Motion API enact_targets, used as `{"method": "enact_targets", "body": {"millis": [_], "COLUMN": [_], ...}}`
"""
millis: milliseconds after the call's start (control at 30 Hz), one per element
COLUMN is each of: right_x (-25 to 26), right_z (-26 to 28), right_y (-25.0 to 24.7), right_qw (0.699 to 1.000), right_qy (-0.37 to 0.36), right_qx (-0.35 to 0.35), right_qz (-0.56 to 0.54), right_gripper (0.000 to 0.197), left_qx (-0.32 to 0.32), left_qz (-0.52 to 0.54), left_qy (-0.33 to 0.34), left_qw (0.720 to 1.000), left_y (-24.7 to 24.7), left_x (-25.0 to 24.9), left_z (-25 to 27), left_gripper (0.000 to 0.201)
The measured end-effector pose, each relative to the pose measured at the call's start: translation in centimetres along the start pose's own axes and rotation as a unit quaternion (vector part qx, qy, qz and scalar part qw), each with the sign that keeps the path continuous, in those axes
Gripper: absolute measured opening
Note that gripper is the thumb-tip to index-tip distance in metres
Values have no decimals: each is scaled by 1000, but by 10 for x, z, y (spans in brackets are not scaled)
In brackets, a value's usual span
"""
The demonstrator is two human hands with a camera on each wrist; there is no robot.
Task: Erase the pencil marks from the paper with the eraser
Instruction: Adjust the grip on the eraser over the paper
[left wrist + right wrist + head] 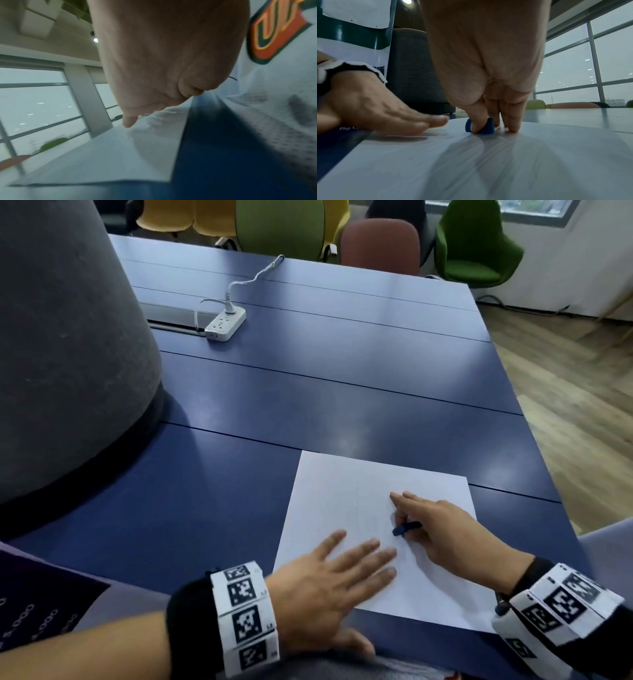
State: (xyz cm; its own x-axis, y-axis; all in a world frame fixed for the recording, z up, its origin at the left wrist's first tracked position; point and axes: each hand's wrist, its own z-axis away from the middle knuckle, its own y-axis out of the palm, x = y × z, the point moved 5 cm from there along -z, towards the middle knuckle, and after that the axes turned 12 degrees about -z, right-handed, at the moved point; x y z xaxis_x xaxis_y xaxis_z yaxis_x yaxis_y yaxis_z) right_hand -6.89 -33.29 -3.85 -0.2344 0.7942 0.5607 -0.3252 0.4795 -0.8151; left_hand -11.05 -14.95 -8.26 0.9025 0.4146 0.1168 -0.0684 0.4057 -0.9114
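1. On the left side of the blue table (342, 378), a big grey seat (68, 337) stands.
2. Next, the left hand (329, 580) lies flat with straight fingers on the white paper (359, 494).
3. Right of it, the right hand (442, 529) pinches the blue eraser (489, 126) against the paper.

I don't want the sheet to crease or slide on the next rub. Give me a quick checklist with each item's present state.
1. Left hand flat on the paper: ok.
2. Right hand pinches the blue eraser: ok.
3. Eraser touching the paper: ok, by the right wrist view.
4. Paper lying flat on the table: ok.
5. Pencil marks left to erase: cannot tell, too faint.
6. Power strip well away from the paper: ok.
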Motion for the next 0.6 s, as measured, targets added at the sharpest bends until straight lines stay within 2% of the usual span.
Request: {"method": "enact_targets", "body": {"millis": [133, 233, 300, 333, 367, 467, 500, 533, 600], "right_x": [2, 0, -3, -5, -6, -7, -6, -6, -4], "right_z": [0, 2, 2, 2, 1, 0, 0, 1, 1], "right_y": [-2, -2, -1, -1, 0, 0, 0, -1, -1], "right_qw": [999, 998, 997, 997, 997, 997, 997, 997, 997], "right_qy": [4, 25, 34, 36, 37, 28, 28, 27, 29], "right_qx": [28, 45, 51, 53, 56, 55, 55, 56, 59], "right_qz": [-26, -40, -46, -47, -47, -41, -39, -42, -50], "right_gripper": [42, 42, 40, 40, 39, 38, 38, 38, 37], "left_qx": [-26, 49, 55, 36, 3, -49, -56, -58, -38], "left_qz": [7, 35, 41, 28, 13, -35, -46, -53, -31], "left_qy": [-28, -130, -199, -202, -178, -7, 12, 1, -89], "left_qw": [999, 990, 978, 978, 984, 998, 997, 997, 995], "left_y": [-3, 7, 10, 7, 2, 6, 3, 2, 3], "left_x": [8, 43, 64, 65, 57, 8, 0, 1, 24], "left_z": [12, 26, 33, 34, 31, 19, 19, 20, 25], "left_gripper": [93, 103, 113, 113, 107, 90, 87, 86, 89]}}
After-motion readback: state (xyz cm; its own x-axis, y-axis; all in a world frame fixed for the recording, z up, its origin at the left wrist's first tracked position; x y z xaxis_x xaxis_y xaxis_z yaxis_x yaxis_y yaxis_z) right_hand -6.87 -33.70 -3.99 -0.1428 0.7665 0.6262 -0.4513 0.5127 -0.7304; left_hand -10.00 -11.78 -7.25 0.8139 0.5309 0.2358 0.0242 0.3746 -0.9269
